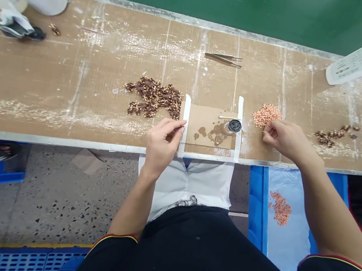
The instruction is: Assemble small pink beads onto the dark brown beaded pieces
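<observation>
Over a cardboard-covered bench (73, 77), the left hand (161, 144) is holding thumb and forefinger nearly together beside a white tape strip (187, 109), near a pile of dark brown pieces (155, 97), while the right hand (284, 136) is curling its fingers at the edge of a heap of orange pieces (267, 114); whether either is gripping anything is impossible to tell. Between them, a small black-topped container (235, 126) is standing on a stained card (198, 113). Good handling here is probably calling for a light fingertip pinch, single pieces drawn from the heap's rim, and both hands passing clear of the container.
</observation>
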`<control>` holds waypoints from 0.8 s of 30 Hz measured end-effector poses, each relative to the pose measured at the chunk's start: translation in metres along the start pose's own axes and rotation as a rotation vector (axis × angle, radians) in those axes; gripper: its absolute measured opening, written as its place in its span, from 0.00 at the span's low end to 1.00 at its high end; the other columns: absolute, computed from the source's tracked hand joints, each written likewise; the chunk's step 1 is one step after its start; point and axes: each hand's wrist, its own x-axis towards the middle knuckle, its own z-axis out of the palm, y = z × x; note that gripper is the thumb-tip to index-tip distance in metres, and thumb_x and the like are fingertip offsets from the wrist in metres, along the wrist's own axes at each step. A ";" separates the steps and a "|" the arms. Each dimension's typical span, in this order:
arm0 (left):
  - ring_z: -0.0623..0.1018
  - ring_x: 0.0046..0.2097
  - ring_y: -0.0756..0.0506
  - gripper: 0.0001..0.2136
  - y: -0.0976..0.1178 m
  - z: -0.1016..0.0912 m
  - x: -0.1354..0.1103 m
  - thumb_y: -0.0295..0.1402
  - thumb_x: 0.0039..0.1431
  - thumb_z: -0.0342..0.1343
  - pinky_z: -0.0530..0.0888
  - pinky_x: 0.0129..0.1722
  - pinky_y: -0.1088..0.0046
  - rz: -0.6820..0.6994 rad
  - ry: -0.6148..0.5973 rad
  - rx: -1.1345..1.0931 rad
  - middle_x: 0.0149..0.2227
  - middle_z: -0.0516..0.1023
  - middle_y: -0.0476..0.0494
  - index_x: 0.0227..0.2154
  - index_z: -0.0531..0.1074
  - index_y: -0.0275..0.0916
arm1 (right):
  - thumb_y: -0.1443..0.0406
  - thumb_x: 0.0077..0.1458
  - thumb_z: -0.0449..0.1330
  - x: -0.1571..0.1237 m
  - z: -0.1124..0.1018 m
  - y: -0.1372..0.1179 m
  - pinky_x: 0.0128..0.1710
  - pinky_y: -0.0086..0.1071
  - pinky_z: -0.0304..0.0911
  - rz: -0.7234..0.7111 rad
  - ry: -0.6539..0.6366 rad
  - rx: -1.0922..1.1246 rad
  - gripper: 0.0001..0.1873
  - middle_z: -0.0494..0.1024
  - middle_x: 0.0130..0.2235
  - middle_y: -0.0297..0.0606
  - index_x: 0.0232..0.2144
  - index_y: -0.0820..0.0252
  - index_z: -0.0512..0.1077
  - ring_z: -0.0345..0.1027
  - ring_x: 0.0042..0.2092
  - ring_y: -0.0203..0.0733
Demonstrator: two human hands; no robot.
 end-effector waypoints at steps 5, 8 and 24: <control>0.87 0.37 0.47 0.11 0.002 0.015 -0.006 0.38 0.64 0.69 0.82 0.38 0.72 -0.162 -0.010 -0.395 0.36 0.89 0.43 0.45 0.87 0.40 | 0.68 0.54 0.57 0.003 -0.014 -0.004 0.33 0.36 0.57 -0.012 -0.096 -0.071 0.09 0.77 0.27 0.39 0.25 0.51 0.62 0.67 0.29 0.45; 0.88 0.37 0.47 0.11 0.001 0.023 -0.007 0.39 0.63 0.71 0.83 0.36 0.73 -0.163 0.006 -0.491 0.36 0.89 0.44 0.45 0.87 0.42 | 0.67 0.56 0.57 0.006 -0.023 -0.012 0.32 0.36 0.53 0.001 -0.192 -0.194 0.07 0.77 0.28 0.41 0.26 0.52 0.65 0.67 0.29 0.46; 0.82 0.28 0.52 0.16 -0.005 0.003 -0.002 0.47 0.54 0.78 0.84 0.30 0.76 -0.390 0.028 -0.788 0.40 0.91 0.42 0.43 0.90 0.46 | 0.67 0.56 0.57 -0.010 0.008 -0.005 0.37 0.39 0.65 0.030 0.054 -0.041 0.07 0.79 0.32 0.44 0.29 0.50 0.63 0.72 0.35 0.50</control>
